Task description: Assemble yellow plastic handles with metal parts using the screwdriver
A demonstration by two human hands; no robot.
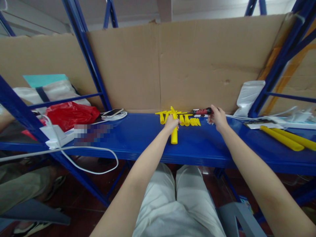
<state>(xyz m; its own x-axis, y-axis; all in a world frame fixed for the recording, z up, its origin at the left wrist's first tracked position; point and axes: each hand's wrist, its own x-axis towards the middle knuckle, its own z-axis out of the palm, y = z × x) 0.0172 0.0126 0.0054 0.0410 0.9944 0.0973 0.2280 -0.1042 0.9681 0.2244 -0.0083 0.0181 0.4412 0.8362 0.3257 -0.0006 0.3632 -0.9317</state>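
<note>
My left hand (171, 124) is closed around a yellow plastic tube (174, 136) with a narrower yellow top piece sticking up past my fingers. In my right hand (218, 117) is a screwdriver (202, 112) with a red and black handle. Its shaft points left toward the top of the tube; whether the tip touches is too small to tell. Just behind my left hand lie several yellow T-shaped parts (187, 120), partly hidden by it. Several small yellow pieces (195, 122) lie in a row to their right.
A cardboard sheet (192, 65) closes off the back of the blue shelf (138, 138). Yellow tubes (283, 138) and a white pouch (249, 97) are on the right. A phone (113, 113), white cables and a red bag (71, 115) are left. Blue posts (86, 49) frame the shelf.
</note>
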